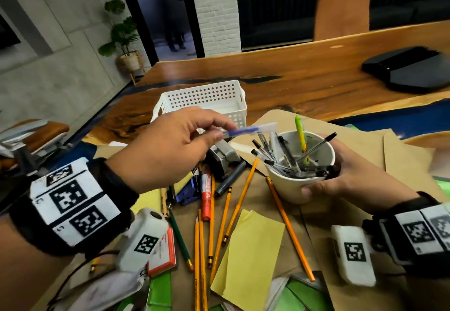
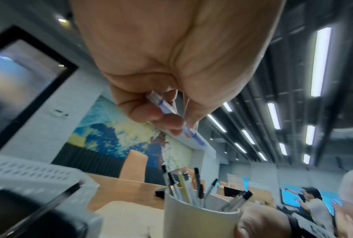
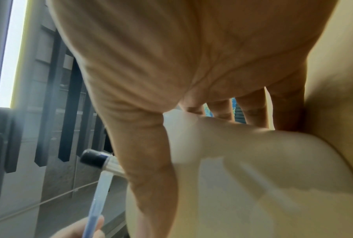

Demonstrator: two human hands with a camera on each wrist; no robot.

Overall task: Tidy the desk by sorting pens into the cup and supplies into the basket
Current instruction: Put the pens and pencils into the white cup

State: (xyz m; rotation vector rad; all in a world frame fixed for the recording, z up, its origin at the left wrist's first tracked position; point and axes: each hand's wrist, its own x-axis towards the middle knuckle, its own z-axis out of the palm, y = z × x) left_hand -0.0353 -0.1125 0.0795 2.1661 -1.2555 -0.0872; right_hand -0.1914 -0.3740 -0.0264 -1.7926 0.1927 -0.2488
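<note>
My left hand [image 1: 214,130] pinches a blue and clear pen [image 1: 250,129] between thumb and fingertips, its tip pointing right toward the white cup [image 1: 289,186]. In the left wrist view the same pen [image 2: 191,135] angles down above the cup [image 2: 200,223]. My right hand [image 1: 326,184] is wrapped round the cup [image 3: 252,177] and holds it tilted, lifted off the desk. Several black pens and a green one [image 1: 300,135] stand in it. The white perforated basket [image 1: 207,98] sits behind my left hand.
Yellow pencils [image 1: 233,210], a red marker [image 1: 206,191], a grey marker [image 1: 230,176], a stapler [image 1: 224,156], yellow sticky notes [image 1: 250,257] and a red-edged box [image 1: 163,249] lie on brown paper in front. A black device [image 1: 409,69] rests at the far right.
</note>
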